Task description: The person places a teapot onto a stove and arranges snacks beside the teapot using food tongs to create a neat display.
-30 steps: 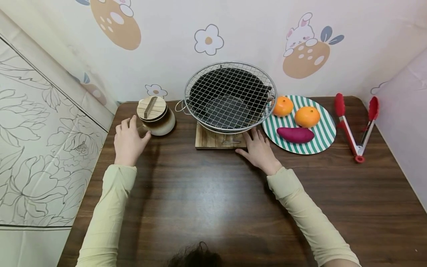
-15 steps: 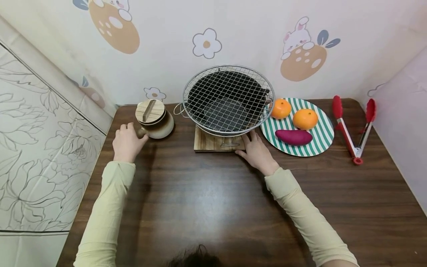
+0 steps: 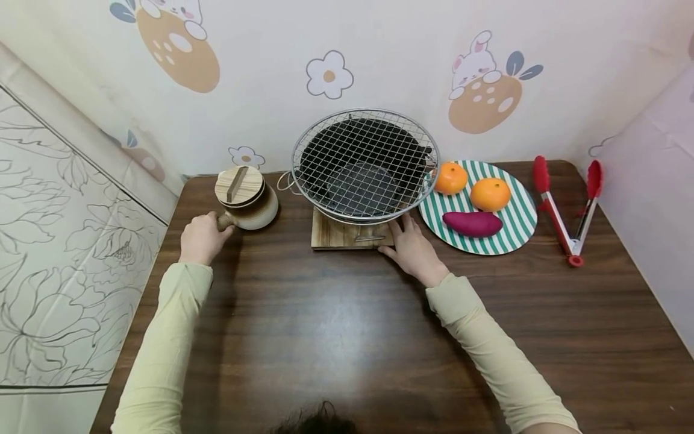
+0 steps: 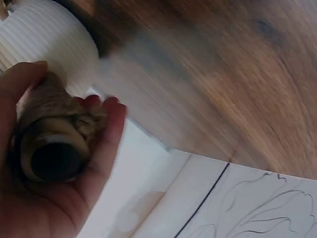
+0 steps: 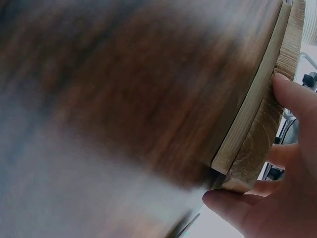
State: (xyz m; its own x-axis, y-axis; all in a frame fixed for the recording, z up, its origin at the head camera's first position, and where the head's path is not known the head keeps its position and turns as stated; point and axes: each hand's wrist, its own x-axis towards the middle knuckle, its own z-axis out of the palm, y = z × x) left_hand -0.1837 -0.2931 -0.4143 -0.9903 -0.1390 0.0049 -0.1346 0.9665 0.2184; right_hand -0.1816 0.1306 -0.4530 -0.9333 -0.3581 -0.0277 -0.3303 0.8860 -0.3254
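My left hand grips the stubby side handle of a small brown-and-cream ceramic pot, its fingers curled round the handle in the left wrist view. A wooden lid covers that pot. My right hand holds the front right corner of a wooden board, thumb at the front edge and fingers along the side. On the board stands a round black grill, topped by a silver wire mesh. The right wrist view shows fingertips against the board's corner.
Right of the grill, a green-and-white striped plate bears two oranges and a purple sweet potato. Red-tipped tongs lie spread at the far right. Behind the brown wooden table hangs a patterned curtain.
My left hand has gone from spread fingers beside the pot to a grip on its handle. My right hand stays at the board's corner. The head view has shifted slightly.
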